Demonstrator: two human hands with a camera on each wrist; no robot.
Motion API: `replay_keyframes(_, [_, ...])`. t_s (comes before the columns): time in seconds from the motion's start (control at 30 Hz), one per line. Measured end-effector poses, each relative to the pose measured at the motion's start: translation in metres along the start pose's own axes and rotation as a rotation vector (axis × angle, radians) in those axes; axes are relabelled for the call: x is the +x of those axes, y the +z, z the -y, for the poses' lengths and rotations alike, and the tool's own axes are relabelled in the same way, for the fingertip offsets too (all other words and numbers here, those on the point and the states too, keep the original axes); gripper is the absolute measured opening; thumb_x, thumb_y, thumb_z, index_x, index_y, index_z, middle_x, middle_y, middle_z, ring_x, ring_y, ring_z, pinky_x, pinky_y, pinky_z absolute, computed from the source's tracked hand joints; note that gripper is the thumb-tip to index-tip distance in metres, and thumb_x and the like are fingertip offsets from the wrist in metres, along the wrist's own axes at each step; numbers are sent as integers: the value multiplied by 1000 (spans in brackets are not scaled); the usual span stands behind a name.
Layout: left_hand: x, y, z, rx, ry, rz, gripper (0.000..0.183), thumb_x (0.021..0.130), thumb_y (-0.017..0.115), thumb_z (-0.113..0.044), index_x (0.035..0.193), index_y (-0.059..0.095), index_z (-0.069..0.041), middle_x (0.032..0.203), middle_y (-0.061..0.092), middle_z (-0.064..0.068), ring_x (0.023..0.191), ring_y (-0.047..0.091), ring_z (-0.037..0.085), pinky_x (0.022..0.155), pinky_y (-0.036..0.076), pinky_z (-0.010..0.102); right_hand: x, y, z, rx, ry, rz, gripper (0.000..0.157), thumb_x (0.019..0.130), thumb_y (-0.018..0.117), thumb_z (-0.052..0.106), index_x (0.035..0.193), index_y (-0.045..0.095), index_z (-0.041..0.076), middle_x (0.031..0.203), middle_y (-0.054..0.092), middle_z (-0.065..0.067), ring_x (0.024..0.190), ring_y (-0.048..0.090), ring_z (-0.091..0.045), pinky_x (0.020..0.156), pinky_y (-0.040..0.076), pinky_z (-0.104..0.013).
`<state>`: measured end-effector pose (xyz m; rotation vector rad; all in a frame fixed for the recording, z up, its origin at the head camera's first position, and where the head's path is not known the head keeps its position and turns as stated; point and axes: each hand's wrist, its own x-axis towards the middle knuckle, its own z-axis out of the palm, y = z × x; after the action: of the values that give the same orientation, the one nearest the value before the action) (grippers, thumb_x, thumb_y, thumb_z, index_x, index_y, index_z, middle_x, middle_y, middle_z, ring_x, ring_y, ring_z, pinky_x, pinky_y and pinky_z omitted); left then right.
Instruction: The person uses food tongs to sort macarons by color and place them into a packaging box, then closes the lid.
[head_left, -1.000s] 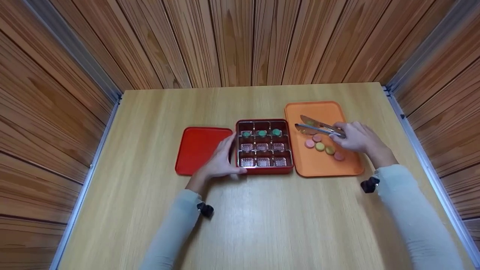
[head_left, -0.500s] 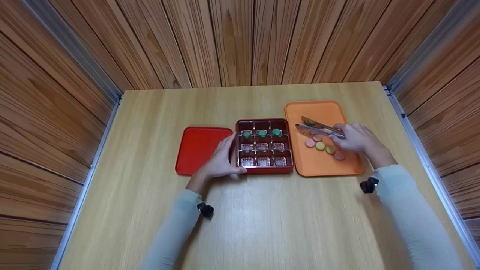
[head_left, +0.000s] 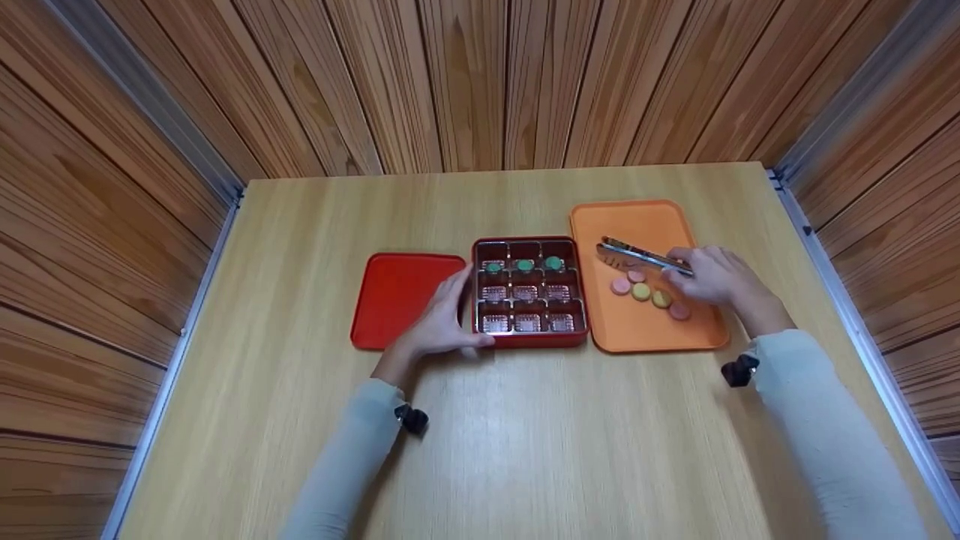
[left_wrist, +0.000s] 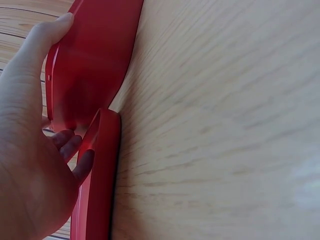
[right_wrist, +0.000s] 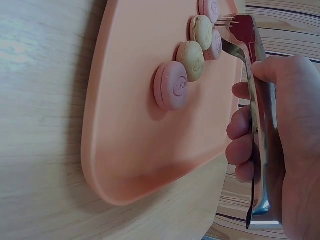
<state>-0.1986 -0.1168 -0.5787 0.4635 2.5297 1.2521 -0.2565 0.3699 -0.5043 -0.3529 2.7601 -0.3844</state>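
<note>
My right hand (head_left: 709, 274) grips metal tongs (head_left: 643, 256) over the orange tray (head_left: 697, 337). The tongs' jaws lie close together, beyond a cluster of pink and yellow macarons (head_left: 640, 291). In the right wrist view the tongs (right_wrist: 265, 125) show one forked jaw and one broad jaw; what lies between them is hidden. My left hand (head_left: 442, 319) rests at the front left corner of the red box (head_left: 536, 341), thumb on its front side, fingers along its left side. The box has a divided insert with green macarons (head_left: 524, 265) in its back row.
A red lid (head_left: 397, 300) lies left of the box, partly under my left hand. The box and the orange tray stand side by side on the wooden table (head_left: 525, 450). Wood-panelled walls (head_left: 480, 90) rise behind and at both sides.
The tongs' jaws have drawn together; the greenish round thing seen between them earlier is now hidden. My left hand and the box have stayed in place.
</note>
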Motion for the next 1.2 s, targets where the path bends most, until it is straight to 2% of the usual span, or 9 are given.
replay_keyframes(0.17, [0, 0, 1, 0, 6, -1, 139, 80, 96, -54, 183, 10, -20, 187, 24, 16, 173, 25, 39, 142, 27, 67, 0, 1, 1, -1, -7, 7, 48, 113, 61, 35, 147, 66, 1, 79, 55, -9, 68, 56, -24, 58, 43, -33])
replay_keyframes(0.4, [1, 1, 1, -7, -9, 2, 138, 80, 95, -54, 183, 10, -20, 187, 24, 14, 173, 25, 37, 142, 28, 65, 0, 3, 1, 4, -33, -26, 37, 112, 61, 30, 135, 70, 1, 80, 57, -7, 67, 54, -23, 59, 39, -33])
replay_keyframes(0.53, [1, 1, 1, 0, -14, 7, 139, 79, 95, -54, 183, 9, -21, 188, 23, 12, 174, 24, 37, 143, 28, 65, -2, -3, 2, 28, -21, -17, 39, 113, 63, 30, 138, 69, 1, 83, 58, -8, 69, 55, -23, 57, 41, -31])
replay_keyframes(0.77, [1, 1, 2, 0, -5, 2, 139, 80, 95, -53, 183, 8, -20, 188, 23, 13, 173, 25, 37, 143, 28, 64, -4, -13, 4, 41, -24, -51, 39, 113, 63, 30, 140, 69, 2, 81, 59, -8, 67, 56, -23, 55, 41, -29])
replay_keyframes(0.97, [1, 1, 0, 9, -4, 7, 139, 81, 95, -54, 183, 9, -20, 188, 22, 14, 174, 24, 37, 143, 27, 64, -7, -18, 8, 19, -54, -58, 41, 114, 63, 30, 141, 69, 0, 80, 58, -7, 65, 54, -22, 54, 40, -28])
replay_keyframes(1.2, [1, 0, 0, 6, 5, 2, 137, 81, 95, -52, 183, 10, -20, 188, 23, 14, 174, 25, 37, 143, 27, 65, -12, -24, 21, 1, -117, -119, 36, 113, 64, 28, 135, 72, 1, 76, 58, -6, 57, 50, -19, 50, 36, -26])
